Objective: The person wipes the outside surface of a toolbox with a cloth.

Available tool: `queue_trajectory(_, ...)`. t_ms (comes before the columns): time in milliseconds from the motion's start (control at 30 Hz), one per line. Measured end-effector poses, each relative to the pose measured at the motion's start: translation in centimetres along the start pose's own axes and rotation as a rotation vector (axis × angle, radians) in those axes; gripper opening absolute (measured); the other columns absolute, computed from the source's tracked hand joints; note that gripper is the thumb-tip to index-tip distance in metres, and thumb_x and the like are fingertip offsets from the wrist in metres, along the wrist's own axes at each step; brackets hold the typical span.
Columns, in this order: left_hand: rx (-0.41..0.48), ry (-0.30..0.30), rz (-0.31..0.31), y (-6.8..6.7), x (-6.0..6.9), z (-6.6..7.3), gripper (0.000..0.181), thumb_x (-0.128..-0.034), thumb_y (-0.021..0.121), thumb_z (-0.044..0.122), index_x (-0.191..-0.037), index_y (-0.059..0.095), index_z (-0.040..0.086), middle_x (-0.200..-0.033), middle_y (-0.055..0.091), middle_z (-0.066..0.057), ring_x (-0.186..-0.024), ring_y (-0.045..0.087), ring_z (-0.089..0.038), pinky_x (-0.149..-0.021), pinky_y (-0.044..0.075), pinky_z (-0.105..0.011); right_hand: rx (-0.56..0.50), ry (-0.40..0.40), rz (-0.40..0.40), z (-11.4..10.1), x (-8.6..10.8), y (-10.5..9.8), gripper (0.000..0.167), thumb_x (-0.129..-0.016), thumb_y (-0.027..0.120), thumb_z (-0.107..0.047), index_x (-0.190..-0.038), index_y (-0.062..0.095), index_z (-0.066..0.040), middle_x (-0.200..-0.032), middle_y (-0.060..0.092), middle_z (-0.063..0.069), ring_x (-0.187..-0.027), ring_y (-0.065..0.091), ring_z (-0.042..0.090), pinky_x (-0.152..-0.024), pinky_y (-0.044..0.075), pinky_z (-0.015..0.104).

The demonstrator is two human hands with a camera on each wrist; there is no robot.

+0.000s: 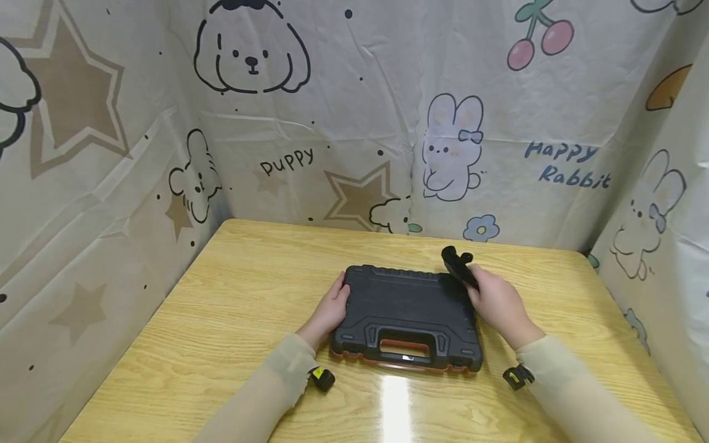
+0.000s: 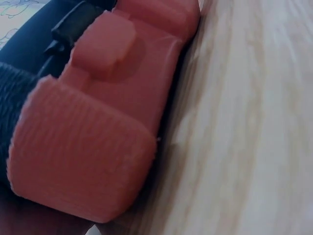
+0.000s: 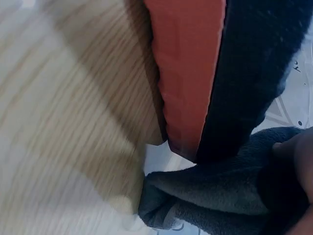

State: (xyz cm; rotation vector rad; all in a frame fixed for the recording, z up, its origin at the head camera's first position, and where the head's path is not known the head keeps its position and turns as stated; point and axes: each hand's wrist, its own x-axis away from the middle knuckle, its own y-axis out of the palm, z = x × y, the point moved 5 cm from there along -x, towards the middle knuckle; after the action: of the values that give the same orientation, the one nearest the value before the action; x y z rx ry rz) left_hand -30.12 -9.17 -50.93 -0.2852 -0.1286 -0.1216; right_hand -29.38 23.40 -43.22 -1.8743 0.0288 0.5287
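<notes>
Black case (image 1: 410, 301), just one, sitting on a single wooden table (image 1: 249, 295) roughly midway between the left and right edges, well short of the far edge. So yeah, biggest first: one table, then two pale sleeves (image 1: 570, 375) reaching in from the near side, then the case, which is two-tone, one black half over one reddish-orange half. Two hands next. Left hand (image 1: 325, 311) is up against the case's left side, but the fingers are partly hidden, so can't tell how tightly it's gripping. Right hand (image 1: 498, 301) is pinching one dark cloth (image 1: 458, 264) at the case's far right corner. The case has one handle (image 1: 407, 355), facing the wearer. Smallest are two black gadgets (image 1: 322, 378), one at each cuff.
</notes>
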Motion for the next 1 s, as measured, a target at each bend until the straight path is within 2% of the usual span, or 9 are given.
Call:
queue_trajectory(233,0.005,-0.016,0.014,0.0,0.0,-0.2,0.058,-0.1135,0.031,0.027,-0.166,0.016,0.009,-0.172,0.016,-0.017,-0.159,0.013,-0.037,-0.129,0.013,-0.055,0.032,-0.101,-0.064,-1.2,0.3,0.9,0.031,-0.093,0.073,-0.003,-0.122,0.067,0.004,-0.118,0.073,0.024,-0.109,0.069,0.042,-0.095,0.055,0.057)
queue_trajectory(400,0.036,-0.023,0.012,0.1,0.0,-0.3,0.058,-0.1135,0.032,0.027,-0.166,0.016,0.009,-0.172,0.015,-0.017,-0.16,0.011,-0.038,-0.129,0.012,-0.055,0.043,-0.133,-0.105,-1.8,1.1,1.0,0.03,-0.094,0.073,-0.005,-0.123,0.069,0.002,-0.133,0.068,0.02,-0.122,0.064,0.042,-0.104,0.051,0.057)
queue_trajectory(633,0.056,-0.023,0.017,0.2,-0.2,-0.3,0.058,-0.1133,0.033,0.027,-0.166,0.017,0.009,-0.172,0.015,-0.018,-0.159,0.012,-0.038,-0.129,0.013,-0.055,0.032,-0.141,-0.161,-2.4,2.6,0.6,0.035,-0.092,0.072,0.0,-0.127,0.069,0.0,-0.144,0.062,0.018,-0.13,0.06,0.041,-0.107,0.049,0.057)
queue_trajectory(833,0.072,-0.035,0.03,0.2,-0.3,-0.3,0.058,-0.113,0.033,0.027,-0.166,0.018,0.009,-0.172,0.016,-0.017,-0.159,0.013,-0.038,-0.129,0.013,-0.055,0.022,-0.18,-0.155,-2.7,4.1,0.2,0.04,-0.091,0.073,0.001,-0.13,0.068,-0.001,-0.146,0.06,0.016,-0.133,0.058,0.04,-0.102,0.052,0.056)
queue_trajectory(1000,0.078,-0.022,0.041,0.1,-0.2,-0.2,0.058,-0.1128,0.034,0.025,-0.165,0.019,0.005,-0.172,0.017,-0.019,-0.159,0.013,-0.039,-0.129,0.013,-0.055,-0.002,-0.225,-0.145,-3.1,5.6,0.0,0.041,-0.09,0.074,0.003,-0.13,0.068,-0.003,-0.146,0.061,0.014,-0.133,0.059,0.039,-0.099,0.055,0.053)
